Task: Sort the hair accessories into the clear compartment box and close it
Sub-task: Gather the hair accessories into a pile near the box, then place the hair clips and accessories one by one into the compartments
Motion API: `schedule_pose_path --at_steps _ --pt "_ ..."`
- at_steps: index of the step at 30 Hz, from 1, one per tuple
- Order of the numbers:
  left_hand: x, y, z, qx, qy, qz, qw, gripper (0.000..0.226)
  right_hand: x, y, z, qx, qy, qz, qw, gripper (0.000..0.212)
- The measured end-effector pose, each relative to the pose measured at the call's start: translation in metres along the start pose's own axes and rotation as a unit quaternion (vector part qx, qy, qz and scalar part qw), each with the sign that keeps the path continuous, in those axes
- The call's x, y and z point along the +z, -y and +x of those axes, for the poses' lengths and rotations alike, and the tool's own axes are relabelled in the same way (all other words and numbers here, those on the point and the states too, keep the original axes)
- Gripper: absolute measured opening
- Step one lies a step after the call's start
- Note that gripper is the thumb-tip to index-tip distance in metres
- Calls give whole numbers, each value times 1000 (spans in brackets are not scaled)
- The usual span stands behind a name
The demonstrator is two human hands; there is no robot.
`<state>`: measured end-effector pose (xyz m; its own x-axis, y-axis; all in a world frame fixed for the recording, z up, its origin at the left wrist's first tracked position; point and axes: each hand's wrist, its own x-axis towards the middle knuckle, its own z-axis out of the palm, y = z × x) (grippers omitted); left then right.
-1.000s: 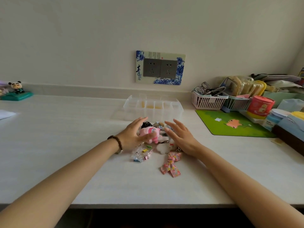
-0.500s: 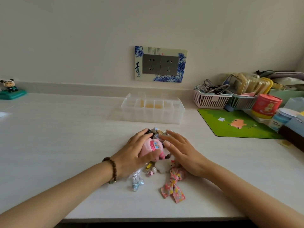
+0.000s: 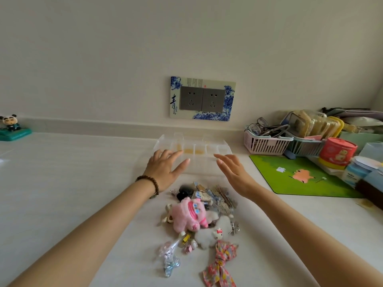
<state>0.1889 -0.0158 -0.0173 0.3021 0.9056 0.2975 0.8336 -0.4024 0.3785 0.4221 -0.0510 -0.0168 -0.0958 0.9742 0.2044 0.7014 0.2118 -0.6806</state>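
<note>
Fingers spread and holding nothing, the left hand [image 3: 163,172] and right hand [image 3: 234,175] hover at the near ends of the clear compartment box [image 3: 207,154], which lies crosswise just beyond them, hair accessories [image 3: 199,214] heaped behind on the tabletop [image 3: 72,183].

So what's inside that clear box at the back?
The clear box shows dividers and yellowish patches in its middle compartments, nothing else I can make out. The left hand and right hand cover parts of its front.

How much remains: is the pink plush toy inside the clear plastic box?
Out: pink plush toy lies on white table, before clear plastic box.
</note>
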Motion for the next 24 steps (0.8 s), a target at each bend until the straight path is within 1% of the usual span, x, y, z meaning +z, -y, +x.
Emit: schedule_pose_path --at_steps 3,8,10,12,15,16,17,18,19,20,22,24 --pt "-3 -6 -6 11 -4 -5 1000 87 -2 -1 -7 -1 2 -3 1000 61" --pt "-5 -15 -28 35 -23 -14 999 90 -10 -7 -30 -23 7 -13 1000 57" --pt "-3 -18 -35 41 -32 -14 999 91 -14 -8 -39 -25 12 2 1000 54" --pt "-1 -20 -37 40 -42 -6 998 91 -19 -6 -46 -27 -18 9 999 50" --pt "2 -23 -38 43 -49 0 998 86 -32 4 -54 -42 -117 -23 992 30" --pt "2 -23 -39 44 -51 -6 998 85 -35 6 -56 -31 -121 -15 992 27" --pt "3 -23 -40 43 -55 -11 998 85 -37 9 -58 -8 -97 -6 995 31" --pt "3 -22 -41 40 -57 -17 997 87 -37 10 -59 29 -54 -7 998 37" --pt "4 -21 -41 36 -57 -26 997 91 -33 10 -61 63 -9 -20 998 42" --pt "4 -20 -41 33 -56 -35 997 94 -28 10 -61 87 19 -35 995 44" --pt "5 -19 -41 33 -55 -42 997 97 -20 9 -61 103 22 -57 993 45" --pt "6 -20 -41 37 -63 -33 997 95 -14 11 -58 100 19 -56 993 43"
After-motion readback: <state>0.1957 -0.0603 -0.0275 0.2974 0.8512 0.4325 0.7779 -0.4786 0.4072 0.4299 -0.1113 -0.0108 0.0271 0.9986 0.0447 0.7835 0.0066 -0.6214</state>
